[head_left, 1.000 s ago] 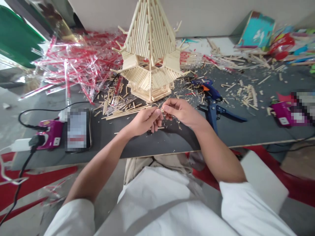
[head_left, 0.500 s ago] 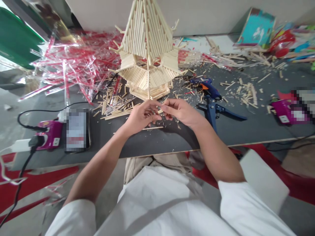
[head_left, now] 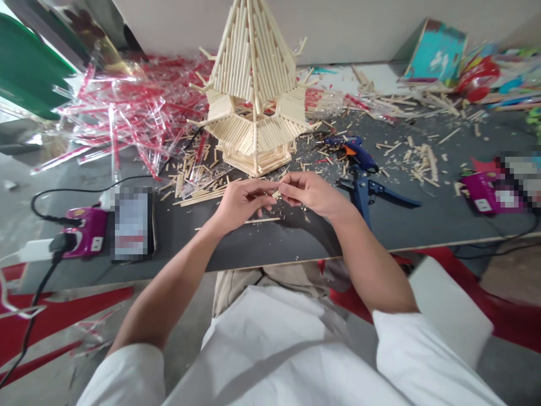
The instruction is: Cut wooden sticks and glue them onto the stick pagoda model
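Note:
My left hand and my right hand meet fingertip to fingertip just above the dark table, both pinching one short wooden stick piece between them. A long thin stick lies on the table under my left fingers. Right behind my hands stands a tall pagoda model built of pale wooden sticks. A bundle of long sticks lies to the left of its base.
A blue glue gun and blue cutters lie right of my hands. Clear red-striped wrappers are heaped at back left. A phone and purple charger sit left; another purple device right. Stick offcuts litter the table.
My left hand has shifted slightly left and lowered toward the table; the pinch between both hands stays closed on the small stick piece. The long thin stick now shows beneath my left fingers.

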A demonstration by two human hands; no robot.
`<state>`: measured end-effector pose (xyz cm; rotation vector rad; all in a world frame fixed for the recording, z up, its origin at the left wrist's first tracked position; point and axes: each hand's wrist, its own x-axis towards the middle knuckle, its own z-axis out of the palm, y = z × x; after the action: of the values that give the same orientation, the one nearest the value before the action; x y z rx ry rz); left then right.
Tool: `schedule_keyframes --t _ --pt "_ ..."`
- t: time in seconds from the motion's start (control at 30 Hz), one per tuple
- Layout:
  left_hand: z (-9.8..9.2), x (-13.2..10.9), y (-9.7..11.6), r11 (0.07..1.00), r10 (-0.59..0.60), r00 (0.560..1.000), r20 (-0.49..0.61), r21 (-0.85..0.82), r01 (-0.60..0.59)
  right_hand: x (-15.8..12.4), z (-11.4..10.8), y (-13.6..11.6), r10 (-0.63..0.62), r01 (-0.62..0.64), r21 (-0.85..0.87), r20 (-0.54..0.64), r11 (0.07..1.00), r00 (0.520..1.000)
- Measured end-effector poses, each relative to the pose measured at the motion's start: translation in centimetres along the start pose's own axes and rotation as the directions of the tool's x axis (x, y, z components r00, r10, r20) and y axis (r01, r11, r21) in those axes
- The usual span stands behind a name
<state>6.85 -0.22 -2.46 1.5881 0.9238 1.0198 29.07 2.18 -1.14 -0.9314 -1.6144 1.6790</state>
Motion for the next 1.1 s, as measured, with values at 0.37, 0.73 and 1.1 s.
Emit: schedule_keyframes --t 0.37,0.73,1.1 --pt "0.9 -0.2 0.5 1.000 0.011 0.997 -0.077 0.027 -0.009 0.3 0.1 1.0 0.019 -0.018 0.065 -0.015 0.998 1.000" --pt "1.7 -0.4 0.2 0.996 0.005 0.989 -0.151 -0.084 -0.018 0.7 0.5 1.1 -0.024 0.028 0.033 -0.133 0.999 0.991" --pt "1.6 0.0 -0.3 0.983 -0.070 0.986 -0.154 -0.178 0.042 0.7 0.5 0.4 -0.131 0.124 -0.045 -0.233 0.991 0.964"
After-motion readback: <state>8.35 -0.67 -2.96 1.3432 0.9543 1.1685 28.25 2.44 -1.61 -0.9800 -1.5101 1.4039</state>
